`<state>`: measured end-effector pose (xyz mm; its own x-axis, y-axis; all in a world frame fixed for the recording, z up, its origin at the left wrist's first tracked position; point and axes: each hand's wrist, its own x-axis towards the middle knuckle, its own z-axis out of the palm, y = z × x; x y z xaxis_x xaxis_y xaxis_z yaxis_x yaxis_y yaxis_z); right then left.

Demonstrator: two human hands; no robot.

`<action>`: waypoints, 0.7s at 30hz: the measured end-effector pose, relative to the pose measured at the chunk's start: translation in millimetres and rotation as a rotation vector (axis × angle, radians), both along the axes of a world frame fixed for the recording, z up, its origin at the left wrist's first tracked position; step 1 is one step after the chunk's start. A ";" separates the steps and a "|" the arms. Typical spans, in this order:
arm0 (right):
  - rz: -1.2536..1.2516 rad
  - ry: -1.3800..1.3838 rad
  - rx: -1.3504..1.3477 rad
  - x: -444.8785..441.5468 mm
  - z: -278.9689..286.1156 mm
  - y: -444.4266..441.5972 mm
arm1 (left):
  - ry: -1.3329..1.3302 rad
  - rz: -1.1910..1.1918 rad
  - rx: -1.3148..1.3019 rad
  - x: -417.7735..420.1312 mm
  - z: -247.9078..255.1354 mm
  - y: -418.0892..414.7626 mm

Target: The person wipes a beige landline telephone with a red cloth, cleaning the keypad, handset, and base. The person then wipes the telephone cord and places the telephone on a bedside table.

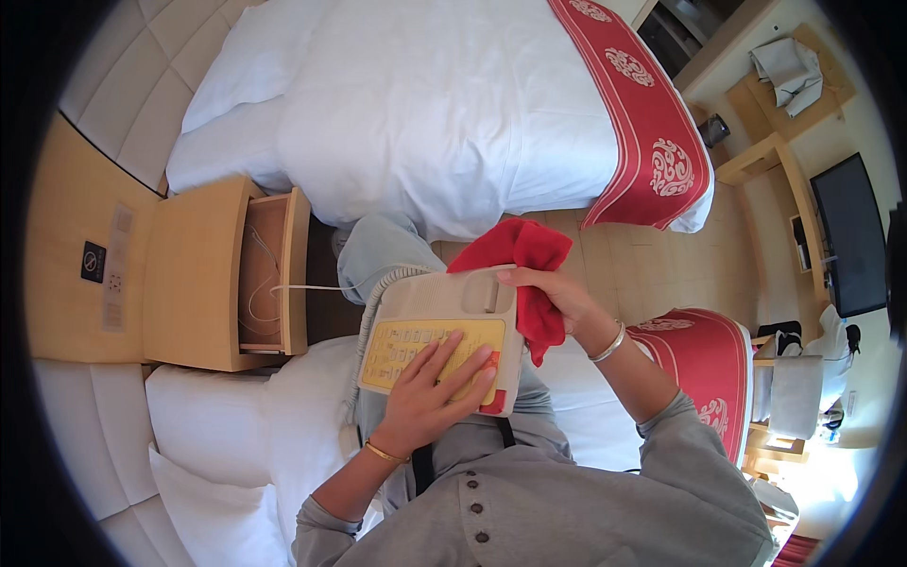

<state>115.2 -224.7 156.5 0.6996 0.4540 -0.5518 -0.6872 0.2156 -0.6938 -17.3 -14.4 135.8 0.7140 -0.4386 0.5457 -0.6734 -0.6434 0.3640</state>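
A beige corded desk telephone base [411,301] with a yellow printed keypad panel is held over my lap, tilted. My left hand [443,383] lies flat across the keypad with its fingers spread. A red cloth [521,244] is bunched in my right hand [556,294], whose thumb presses on the far right edge of the telephone. Some of the cloth hangs down beside that edge. From the left side of the base runs a coiled cord [368,312]. The handset cannot be made out clearly.
A wooden nightstand [191,276] stands at the left with its drawer [294,273] pulled out; a thin white cable [319,287] stretches from it towards the telephone. White beds [439,120] with red runners [631,67] flank me. A television [850,234] is at the far right.
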 end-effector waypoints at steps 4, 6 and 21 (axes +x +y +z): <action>-0.122 -0.040 -0.117 1.8 -15.5 3.9 | 0.072 0.056 0.059 -8.4 1.0 -19.1; -0.117 -0.022 -0.116 9.4 -24.2 2.6 | 0.147 0.069 0.038 -11.4 1.7 -30.8; 0.041 -0.376 -0.119 -1.7 -62.0 -27.9 | 1.084 0.426 -1.430 -15.2 -126.6 26.7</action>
